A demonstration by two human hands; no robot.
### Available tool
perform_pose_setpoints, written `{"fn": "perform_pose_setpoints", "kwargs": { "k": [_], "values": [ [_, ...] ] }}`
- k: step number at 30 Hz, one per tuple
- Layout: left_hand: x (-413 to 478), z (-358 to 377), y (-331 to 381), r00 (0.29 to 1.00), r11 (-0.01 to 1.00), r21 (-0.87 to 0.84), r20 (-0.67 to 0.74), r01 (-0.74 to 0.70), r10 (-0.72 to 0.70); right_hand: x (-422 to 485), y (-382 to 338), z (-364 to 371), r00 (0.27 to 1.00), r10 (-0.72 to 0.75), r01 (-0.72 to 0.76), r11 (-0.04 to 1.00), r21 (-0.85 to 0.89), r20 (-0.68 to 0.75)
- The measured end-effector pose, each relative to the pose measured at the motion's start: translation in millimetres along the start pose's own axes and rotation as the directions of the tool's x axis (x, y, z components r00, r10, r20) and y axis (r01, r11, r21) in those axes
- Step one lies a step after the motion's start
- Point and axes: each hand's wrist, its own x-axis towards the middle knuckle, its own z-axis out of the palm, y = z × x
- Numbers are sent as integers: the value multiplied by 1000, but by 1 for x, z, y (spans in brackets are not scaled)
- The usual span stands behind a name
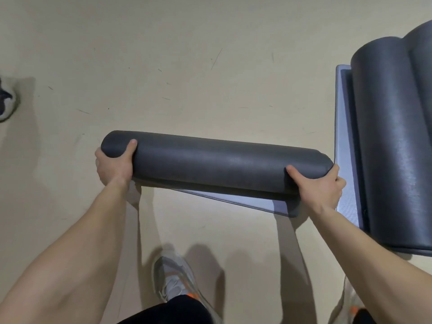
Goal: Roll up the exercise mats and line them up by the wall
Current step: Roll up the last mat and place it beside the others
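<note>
A dark grey rolled exercise mat (215, 163) is held level above the beige floor, in the middle of the view. My left hand (114, 166) grips its left end, thumb over the top. My right hand (319, 191) grips its right end the same way. A loose flap of the mat (252, 202), lighter grey on its inner side, hangs out under the roll. At the right, two more dark rolled mats (392, 141) lie side by side on a flat grey mat (343, 127).
The beige floor (187, 78) stretches bare ahead, scuffed with small marks. My shoe (175, 277) stands below the roll, and my other shoe (353, 302) shows at the lower right. Another shoe (5, 101) sits at the far left edge.
</note>
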Motion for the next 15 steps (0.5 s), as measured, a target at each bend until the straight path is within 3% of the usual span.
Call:
{"fn": "perform_pose_setpoints", "kwargs": {
  "k": [4,8,13,15],
  "values": [
    [2,1,3,998,999,37,-44,-35,36,-7,1,-2,998,-60,61,997,-56,11],
    [15,-7,-6,998,991,126,53,-34,27,-2,9,-8,994,-110,111,992,-60,25],
    [12,-13,-15,994,993,120,107,0,-13,-19,25,-1,999,36,-37,967,251,9],
    [11,-15,-15,994,995,95,110,14,-25,-24,22,2,998,67,-67,951,302,12]
  ]
}}
